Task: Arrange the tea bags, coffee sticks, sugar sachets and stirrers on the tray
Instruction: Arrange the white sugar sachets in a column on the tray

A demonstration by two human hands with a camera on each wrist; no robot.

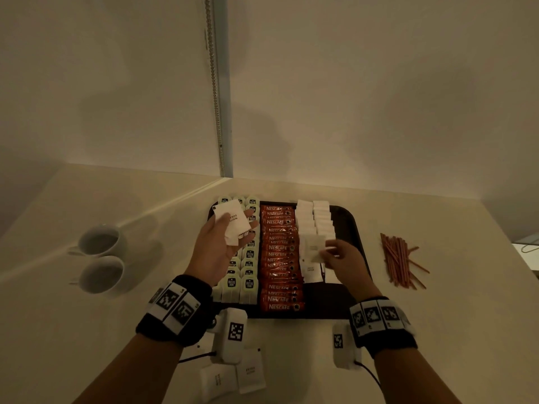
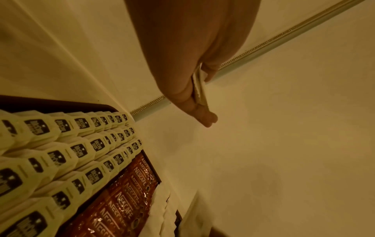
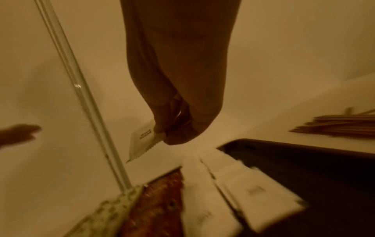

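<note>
While our right hand [image 1: 339,259] fingers pinch one sugar sachet [image 1: 314,248] over tray [image 1: 354,225], left hand [image 1: 217,243] thumb clamps spare sachets [image 1: 233,221]; loosened clamp could spill them onto tea bags [image 1: 249,282].

The tray [image 1: 347,217] sits on the bench [image 1: 437,330]. In the tray, tea bags [image 1: 248,282] fill its left part, coffee sticks [image 1: 280,275] lie just right of them, then sugar sachets [image 1: 316,221]. Stirrers [image 1: 399,259] lie right of the tray, two cups [image 1: 100,259] left; what look like two more sachets [image 1: 233,377] lie before it.
</note>
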